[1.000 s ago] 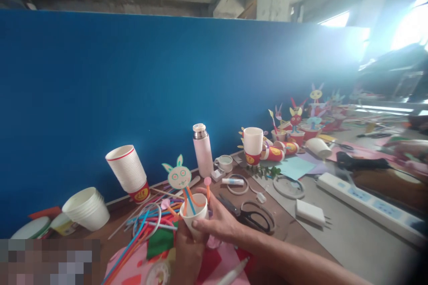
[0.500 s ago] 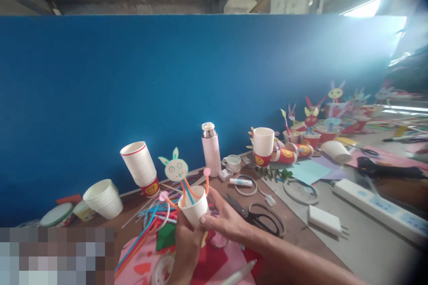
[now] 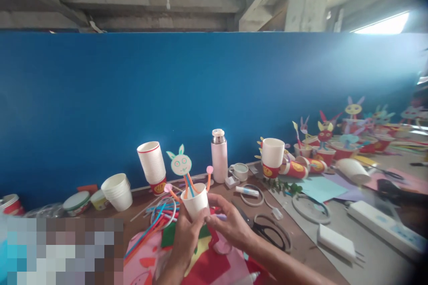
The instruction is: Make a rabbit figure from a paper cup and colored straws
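Note:
A white paper cup (image 3: 195, 205) is held upright between my two hands, low in the middle of the head view. My left hand (image 3: 187, 234) wraps round its left side and front. My right hand (image 3: 230, 222) closes on its right side, the thumb near the lower wall. From the cup rises a paper rabbit face (image 3: 181, 164) with green-edged ears, on orange and blue pipe cleaners. Two more orange stems end in pink paper discs, one a pink disc (image 3: 209, 169) on the right. Below lie red, pink and green paper sheets (image 3: 224, 267).
Colourful pipe cleaners (image 3: 160, 216) lie left of the cup, near stacked cups (image 3: 152, 164). Behind stands a pink thermos (image 3: 219, 160). Black-handled scissors (image 3: 267, 231), a glue stick (image 3: 247, 191), a charger (image 3: 336, 242) and a power strip (image 3: 384, 227) lie to the right, with finished cup figures (image 3: 324, 142) beyond.
The view has shifted, so the surroundings sit further right and lower. Both hands still hold the cup; my right hand's fingers have slid a little lower on its side.

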The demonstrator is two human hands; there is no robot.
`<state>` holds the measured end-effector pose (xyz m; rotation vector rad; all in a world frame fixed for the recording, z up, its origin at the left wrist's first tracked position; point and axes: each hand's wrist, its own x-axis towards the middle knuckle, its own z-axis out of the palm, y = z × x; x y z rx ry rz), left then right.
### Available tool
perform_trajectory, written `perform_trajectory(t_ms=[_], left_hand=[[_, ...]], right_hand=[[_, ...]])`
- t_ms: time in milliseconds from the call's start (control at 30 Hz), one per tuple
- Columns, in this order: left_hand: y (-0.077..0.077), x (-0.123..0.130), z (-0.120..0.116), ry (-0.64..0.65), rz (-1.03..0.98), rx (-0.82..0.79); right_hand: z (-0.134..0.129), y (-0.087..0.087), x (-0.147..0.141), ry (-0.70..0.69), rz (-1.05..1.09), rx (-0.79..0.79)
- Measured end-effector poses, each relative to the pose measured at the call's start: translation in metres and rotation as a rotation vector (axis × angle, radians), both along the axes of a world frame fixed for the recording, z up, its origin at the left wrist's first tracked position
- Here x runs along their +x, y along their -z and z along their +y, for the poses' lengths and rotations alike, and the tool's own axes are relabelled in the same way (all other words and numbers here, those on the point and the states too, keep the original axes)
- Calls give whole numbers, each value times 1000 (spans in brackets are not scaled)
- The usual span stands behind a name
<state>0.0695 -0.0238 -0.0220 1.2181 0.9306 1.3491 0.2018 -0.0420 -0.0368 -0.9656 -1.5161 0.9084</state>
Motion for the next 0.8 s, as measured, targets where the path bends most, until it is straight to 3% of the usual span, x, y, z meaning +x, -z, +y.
perform_trajectory(t_ms=[433,800], left_hand=[[10,-1,5,100,-105,4],[17,-6,18,67,-229,-108]], right_hand=[[1,7,-9,40,10,-21],[1,10,-11,20,52,-49]])
